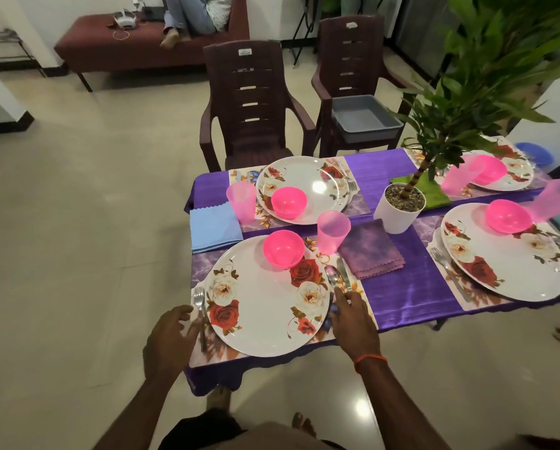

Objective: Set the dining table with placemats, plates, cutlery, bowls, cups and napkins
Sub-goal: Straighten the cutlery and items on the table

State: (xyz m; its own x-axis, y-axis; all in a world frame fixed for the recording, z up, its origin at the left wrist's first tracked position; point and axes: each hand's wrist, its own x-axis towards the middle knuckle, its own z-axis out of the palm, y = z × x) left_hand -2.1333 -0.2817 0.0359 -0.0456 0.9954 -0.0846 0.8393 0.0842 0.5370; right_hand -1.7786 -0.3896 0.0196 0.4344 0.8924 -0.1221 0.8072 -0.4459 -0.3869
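Pale floor tiles surround a table [402,297] draped in a shiny purple cloth, with four places laid on it. At the nearest place a marbled purple placemat [204,264] carries a large rose-patterned plate [267,297], and a pink bowl [283,248] sits on the plate's far rim. A fork [200,306] lies on the mat just left of the plate; a spoon [332,276] and a knife [344,274] lie side by side just right of it. The left hand [171,339] hovers at the table edge beside the fork handle, fingers loosely bent and spread, thumb apart, gripping nothing. The right hand [350,316] covers the near ends of the spoon and knife, forefinger stretched along them with the thumb close by; whether it pinches the handles cannot be told. A pink cup [333,232] stands beyond the spoon, touching a folded purple napkin [371,251]. A blue napkin [215,227] lies at the left edge, next to the far setting's cup [241,203]. A potted plant [400,209] stands mid-table in a white pot. Two dark chairs [249,105] stand behind the table, and one holds a grey tub [366,116].
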